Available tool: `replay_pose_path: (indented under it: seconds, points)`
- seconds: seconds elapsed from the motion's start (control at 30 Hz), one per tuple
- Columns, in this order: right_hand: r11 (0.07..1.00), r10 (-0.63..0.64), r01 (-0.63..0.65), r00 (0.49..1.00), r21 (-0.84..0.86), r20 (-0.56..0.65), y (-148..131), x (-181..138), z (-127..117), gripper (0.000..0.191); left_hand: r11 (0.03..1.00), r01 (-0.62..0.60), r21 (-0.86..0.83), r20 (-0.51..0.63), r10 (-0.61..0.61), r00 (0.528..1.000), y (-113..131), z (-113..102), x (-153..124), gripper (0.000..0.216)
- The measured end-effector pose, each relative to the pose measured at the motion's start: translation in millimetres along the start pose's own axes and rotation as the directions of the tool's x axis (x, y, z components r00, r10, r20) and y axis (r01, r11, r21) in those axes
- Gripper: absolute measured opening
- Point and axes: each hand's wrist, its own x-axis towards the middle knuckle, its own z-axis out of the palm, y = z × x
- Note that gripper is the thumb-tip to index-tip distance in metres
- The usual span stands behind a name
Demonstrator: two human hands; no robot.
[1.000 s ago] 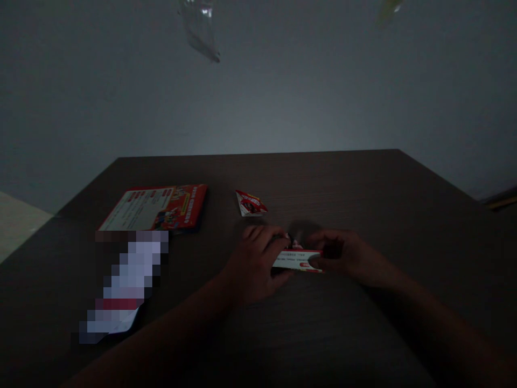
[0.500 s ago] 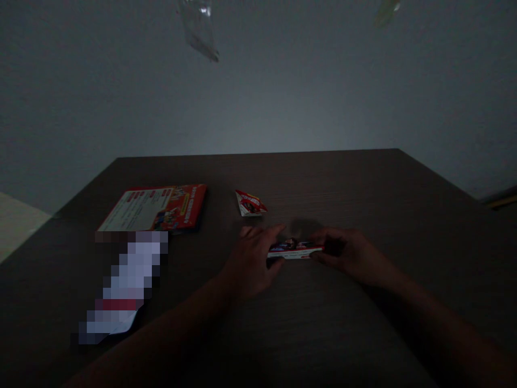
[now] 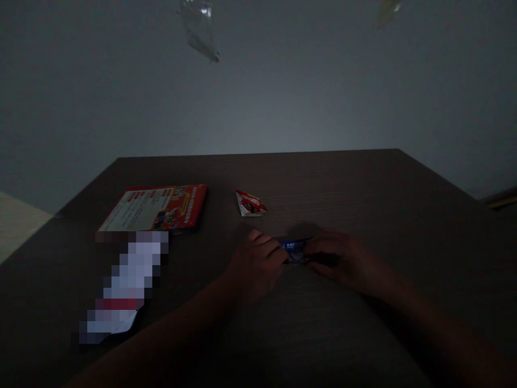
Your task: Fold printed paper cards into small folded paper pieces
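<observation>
Between my two hands is a small printed card or folded paper strip (image 3: 296, 246), with a dark blue side and pale lettering showing. My left hand (image 3: 258, 264) is closed on its left end, fingers curled over it. The right end is pinched by my right hand (image 3: 343, 254), thumb below and fingers above. Both ends of the piece are hidden by my fingers. Just beyond my left hand stands a small folded paper piece (image 3: 251, 205), red and white, with angled faces.
A red and white printed box or booklet (image 3: 177, 210) lies at the left of the dark wooden table (image 3: 323, 188). In front of it is a pale, pixelated long item (image 3: 129, 285). A clear plastic bag (image 3: 200, 29) hangs on the wall behind.
The piece in my hands now shows a blue side instead of the red and white one. My left fingers have curled in, and my right hand has shifted slightly left.
</observation>
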Motion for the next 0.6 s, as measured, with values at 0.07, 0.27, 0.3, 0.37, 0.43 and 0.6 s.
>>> replay_pose_path:
  seconds: [0.07, 0.27, 0.3, 0.37, 0.43, 0.6]
  points:
    - [0.998, -0.032, 0.034, 0.999, -0.055, 0.037, -3.0, 1.1, 0.8, 0.016, 0.999, -0.028, 0.027, 0.015, 0.027, 1.0, 1.0, 0.1, 0.4, 0.013]
    - [0.987, -0.061, 0.073, 0.995, -0.145, 0.084, -0.3, -3.2, 1.3, 0.019, 0.996, -0.085, -0.016, 0.059, 0.086, 0.995, -2.9, -3.8, -3.5, 0.016]
    - [0.985, -0.055, 0.069, 0.994, -0.156, 0.09, 0.4, -4.2, 0.4, 0.02, 0.996, -0.088, -0.031, 0.063, 0.089, 0.994, -4.3, -5.3, -4.7, 0.017]
    - [0.984, -0.037, 0.054, 0.994, -0.171, 0.1, 1.1, -5.4, -1.7, 0.025, 0.995, -0.082, -0.053, 0.073, 0.086, 0.994, -6.8, -8.8, -6.9, 0.018]
    - [0.983, -0.018, 0.039, 0.993, -0.181, 0.118, 0.9, -5.6, -3.7, 0.029, 0.994, -0.087, -0.068, 0.098, 0.093, 0.991, -8.6, -12.6, -8.3, 0.018]
    - [0.978, 0.014, 0.018, 0.988, -0.206, 0.152, -3.5, -3.8, -5.1, 0.031, 0.989, -0.106, -0.102, 0.159, 0.121, 0.98, -10.8, -19.2, -8.8, 0.019]
